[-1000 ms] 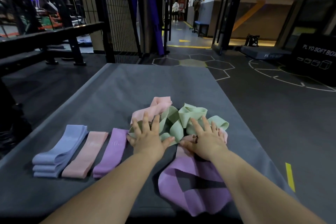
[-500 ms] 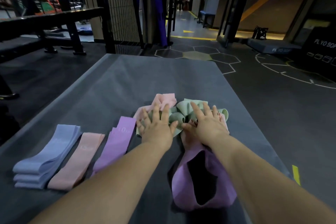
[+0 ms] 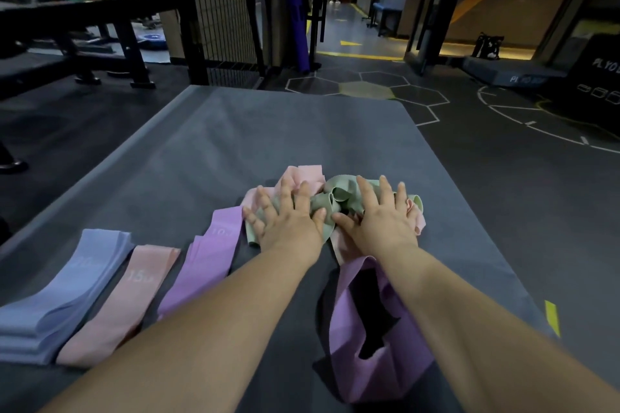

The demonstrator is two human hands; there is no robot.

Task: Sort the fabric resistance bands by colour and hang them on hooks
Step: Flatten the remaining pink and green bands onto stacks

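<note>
Nothing is held. The left hand point(image 3: 290, 225) and right hand point(image 3: 380, 223) are laid flat side by side, each grip fully open, with fingers straight and spread and thumbs nearly touching. Both are pressed on a tangled heap of green bands point(image 3: 335, 203) and pink bands point(image 3: 302, 174) mid-desk point(image 3: 268, 131). A loose purple band point(image 3: 379, 355) is seen under the right forearm, reaching the heap's near edge. Left of the heap a sorted row is laid out: folded purple band point(image 3: 204, 265), folded pink band point(image 3: 120, 302), blue stack point(image 3: 67, 292).
</note>
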